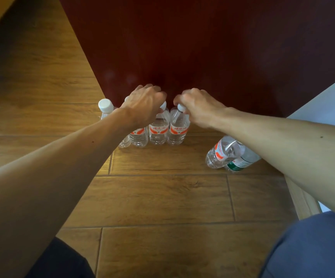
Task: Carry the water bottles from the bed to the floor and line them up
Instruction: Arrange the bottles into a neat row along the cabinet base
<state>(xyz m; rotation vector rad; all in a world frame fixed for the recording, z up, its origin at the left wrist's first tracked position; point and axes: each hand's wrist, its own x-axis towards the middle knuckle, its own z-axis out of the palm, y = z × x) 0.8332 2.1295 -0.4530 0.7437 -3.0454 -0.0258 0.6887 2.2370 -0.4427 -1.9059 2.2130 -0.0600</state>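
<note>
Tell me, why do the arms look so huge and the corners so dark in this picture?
Head view: the wide-angle lens stretches whatever is near the edges, so the forearms balloon while the left hand and right hand look small; corners fade dark; light is brightest on the floor mid-frame; the dark red panel shows faint pale reflections; the bottles stay fairly sharp.

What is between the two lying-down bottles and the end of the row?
Nothing visible. Bare wooden floor separates the red-label bottle and green-label bottle, lying under the right forearm, from the row's right-end bottle, which the right hand grips at the cap.
</note>
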